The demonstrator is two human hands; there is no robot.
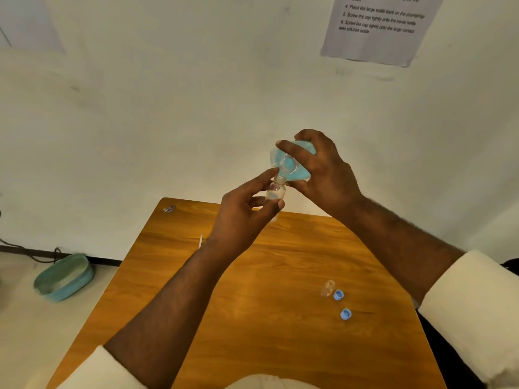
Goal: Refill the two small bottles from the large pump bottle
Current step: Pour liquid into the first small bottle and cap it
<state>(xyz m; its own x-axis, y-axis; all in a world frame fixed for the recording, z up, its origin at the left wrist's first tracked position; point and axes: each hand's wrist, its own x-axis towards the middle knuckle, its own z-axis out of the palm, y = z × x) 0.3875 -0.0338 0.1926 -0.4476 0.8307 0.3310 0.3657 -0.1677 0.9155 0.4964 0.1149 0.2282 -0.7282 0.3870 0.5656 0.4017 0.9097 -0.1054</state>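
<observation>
Wooden table (252, 304) | two blue caps (338, 295) | left grip (241, 217) pinching small bottle (275, 190) | right grip (323, 167) clasping large bottle (292, 164)

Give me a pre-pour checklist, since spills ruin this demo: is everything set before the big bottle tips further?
1. Left hand grips the small bottle: ok.
2. Right hand holds the large bottle, tilted: ok.
3. Mouths aligned: ok, they appear to meet.
4. Small bottle uncapped: ok.
5. Liquid flowing: cannot tell.
6. Second small bottle and two blue caps waiting on the table: ok.
</observation>
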